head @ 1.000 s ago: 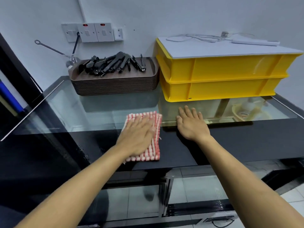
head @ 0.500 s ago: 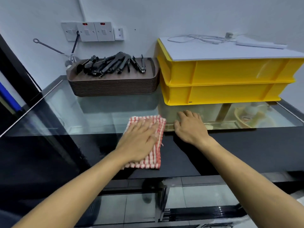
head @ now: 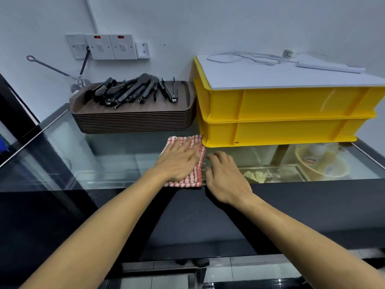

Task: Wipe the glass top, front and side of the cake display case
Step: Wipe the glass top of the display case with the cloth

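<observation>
The display case has a glass top [head: 116, 157] with a black band along its front. A folded red-and-white checked cloth [head: 198, 163] lies on the glass, its far edge close to the yellow crates. My left hand [head: 177, 163] presses flat on the cloth with straight fingers. Just right of the cloth, my right hand [head: 227, 180] rests on the glass, its fingers slightly bent and holding nothing.
A stack of brown trays [head: 133, 119] carrying several black tongs [head: 133, 90] stands at the back left. Two stacked yellow crates [head: 281, 119] with a white board and cable on top fill the back right. Wall switches [head: 108, 46] sit behind. Bowls show through the glass at right.
My left hand has pushed the cloth away from me, off the black front band and onto the glass near the crates. My right hand stayed beside it, fingers bending a little.
</observation>
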Motion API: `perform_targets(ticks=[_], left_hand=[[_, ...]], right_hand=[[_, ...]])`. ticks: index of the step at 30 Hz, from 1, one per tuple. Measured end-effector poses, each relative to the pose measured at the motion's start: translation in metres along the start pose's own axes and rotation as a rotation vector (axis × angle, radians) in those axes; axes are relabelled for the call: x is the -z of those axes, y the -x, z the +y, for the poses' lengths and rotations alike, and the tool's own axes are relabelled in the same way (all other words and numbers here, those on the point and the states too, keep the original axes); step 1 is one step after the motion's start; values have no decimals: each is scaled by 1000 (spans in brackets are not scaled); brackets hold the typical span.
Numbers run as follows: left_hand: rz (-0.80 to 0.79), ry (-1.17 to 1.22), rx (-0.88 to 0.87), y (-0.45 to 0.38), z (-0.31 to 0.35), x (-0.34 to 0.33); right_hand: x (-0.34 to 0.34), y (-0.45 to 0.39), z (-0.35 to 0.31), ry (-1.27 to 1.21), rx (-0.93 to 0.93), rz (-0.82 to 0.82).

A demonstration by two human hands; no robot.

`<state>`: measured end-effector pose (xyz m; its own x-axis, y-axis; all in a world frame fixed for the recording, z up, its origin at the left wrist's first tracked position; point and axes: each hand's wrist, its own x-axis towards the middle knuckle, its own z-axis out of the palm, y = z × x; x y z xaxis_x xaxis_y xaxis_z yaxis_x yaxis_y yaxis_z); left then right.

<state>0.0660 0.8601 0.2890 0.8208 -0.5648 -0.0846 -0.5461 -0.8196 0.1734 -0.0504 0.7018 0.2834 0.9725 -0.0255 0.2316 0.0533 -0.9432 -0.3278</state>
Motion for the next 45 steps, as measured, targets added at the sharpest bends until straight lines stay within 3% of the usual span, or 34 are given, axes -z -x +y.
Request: perform_targets(ticks=[2,6,10,14,19,24,29,34,40,45], left_hand=[[5,3,-12,-1,-8,0],[34,12,147,-13,-6,8],[33,-32,27,-3,6,-4],[24,19,246,-18,-11,12],[19,-8,44,-8,2,1],[17,25,232,-20,1,14],[20,-17,61,2,11,-4],[31,15,248,-16,-24,14],[15,-11,54,-3,-16,5],[15,13,197,-14,-19,14]], right_hand=[[0,1,0,6,17,18],[2,1,-2,11,21,27],[1,2,-1,6,22,15],[2,1,-1,60,-10,-27],[1,2,-2,77,-31,-78],[3,1,-3,77,-53,-92],[1,-1,-2,60,-77,-144],[3,-4,-2,96,-69,-211],[4,-6,-3,117,-73,-243],[4,-5,-4,119,-80,-242]])
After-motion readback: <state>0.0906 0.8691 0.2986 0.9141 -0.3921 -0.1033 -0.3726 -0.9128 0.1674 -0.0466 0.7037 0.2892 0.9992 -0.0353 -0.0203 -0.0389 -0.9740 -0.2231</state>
